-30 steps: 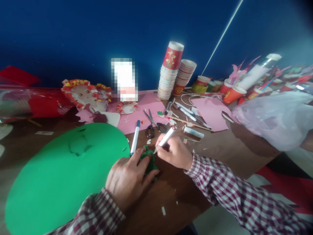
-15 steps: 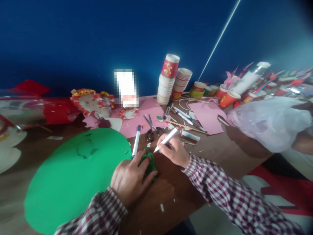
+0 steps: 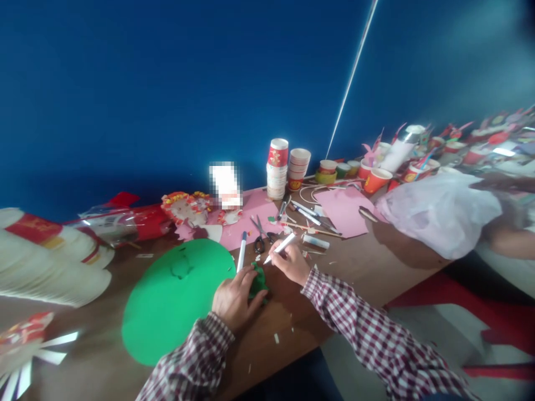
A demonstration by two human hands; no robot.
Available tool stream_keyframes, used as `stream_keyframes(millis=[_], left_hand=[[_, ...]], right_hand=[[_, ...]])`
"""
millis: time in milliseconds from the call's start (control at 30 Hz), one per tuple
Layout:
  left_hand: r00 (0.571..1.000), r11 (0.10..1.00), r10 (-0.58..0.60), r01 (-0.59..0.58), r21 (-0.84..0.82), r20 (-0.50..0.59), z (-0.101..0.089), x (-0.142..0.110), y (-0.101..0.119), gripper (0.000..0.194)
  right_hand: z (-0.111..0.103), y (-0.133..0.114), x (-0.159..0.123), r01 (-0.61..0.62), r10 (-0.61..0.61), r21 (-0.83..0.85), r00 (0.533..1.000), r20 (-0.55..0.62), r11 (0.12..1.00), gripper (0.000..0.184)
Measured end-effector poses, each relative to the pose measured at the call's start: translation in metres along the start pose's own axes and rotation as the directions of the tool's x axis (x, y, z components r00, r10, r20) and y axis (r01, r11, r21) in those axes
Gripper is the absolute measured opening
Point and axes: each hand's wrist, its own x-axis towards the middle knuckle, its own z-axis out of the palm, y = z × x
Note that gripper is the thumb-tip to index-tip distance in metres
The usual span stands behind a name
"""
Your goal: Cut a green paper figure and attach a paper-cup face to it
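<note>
My left hand lies with its fingers spread over a small green paper cutout, pressing it to the wooden table. Part of the cutout is hidden beneath the fingers. In my right hand is a white marker, held like a pen, its tip down just above the cutout and to the right. To the left of my left hand rests a large green paper sheet with a dark outline near its top. A second white marker with a blue end and black-handled scissors lie just beyond my hands.
Pink paper and a stack of paper cups are at the back. A white plastic bag sits at right, beside another person's arm. More stacked paper ware is at left. Paper scraps lie near the front edge.
The camera view has shifted up and left, showing more of the table's left side. My hands keep nearly the same pose, the marker still beside the green cutout.
</note>
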Motion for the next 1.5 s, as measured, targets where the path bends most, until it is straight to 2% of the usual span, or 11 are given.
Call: stream_keyframes(millis=[333, 500, 600, 833, 933, 1033, 1067, 1200, 1300, 1433, 1500], left_hand=[[0.987, 0.996, 0.030, -0.043, -0.075, -0.160, -0.004, -0.003, -0.003, 0.029], [0.968, 0.993, -0.022, -0.009, -0.121, -0.251, -0.009, -0.006, -0.002, 0.022], [0.958, 0.989, -0.062, 0.021, -0.148, -0.279, -0.016, -0.021, 0.000, 0.019], [0.963, 0.983, -0.089, 0.044, -0.177, -0.254, -0.032, -0.092, 0.010, 0.019], [0.977, 0.960, -0.145, 0.101, -0.262, -0.155, -0.036, -0.112, 0.014, 0.017], [0.992, 0.914, -0.124, 0.111, -0.391, -0.006, -0.038, -0.119, 0.015, 0.019], [0.993, 0.897, -0.119, 0.110, -0.428, 0.006, -0.038, -0.119, 0.015, 0.019], [0.985, 0.847, -0.155, 0.095, -0.524, -0.071, -0.034, -0.117, 0.009, 0.013], [0.986, 0.830, -0.121, 0.036, -0.556, -0.117, -0.025, -0.119, 0.004, 0.012], [0.993, 0.813, -0.027, -0.043, -0.580, -0.111, -0.016, -0.119, 0.001, 0.012], [0.994, 0.796, -0.032, -0.037, -0.604, -0.104, -0.015, -0.117, 0.002, 0.012]], right_hand=[[-0.004, -0.004, -0.004, 0.014, -0.011, 0.038, 0.998, -0.060, 0.999, 0.013], [-0.005, -0.005, -0.005, 0.008, -0.003, 0.061, 0.996, -0.084, 0.998, 0.013], [-0.006, -0.004, -0.006, -0.003, 0.010, 0.072, 0.996, -0.092, 0.997, 0.017], [-0.004, -0.002, -0.007, -0.043, 0.052, 0.065, 0.990, -0.135, 0.997, 0.020], [-0.003, -0.001, -0.008, -0.065, 0.073, 0.056, 0.985, -0.155, 0.996, 0.021], [-0.001, -0.002, -0.009, -0.085, 0.092, 0.044, 0.976, -0.196, 0.995, 0.022], [-0.001, -0.002, -0.010, -0.093, 0.099, 0.038, 0.973, -0.210, 0.995, 0.022], [0.002, -0.004, -0.010, -0.117, 0.120, 0.027, 0.969, -0.214, 0.993, 0.024], [0.003, -0.004, -0.010, -0.143, 0.147, 0.034, 0.960, -0.240, 0.989, 0.025], [0.006, -0.001, -0.008, -0.184, 0.192, 0.054, 0.943, -0.273, 0.981, 0.027], [0.007, 0.000, -0.008, -0.199, 0.206, 0.053, 0.935, -0.288, 0.979, 0.028]])
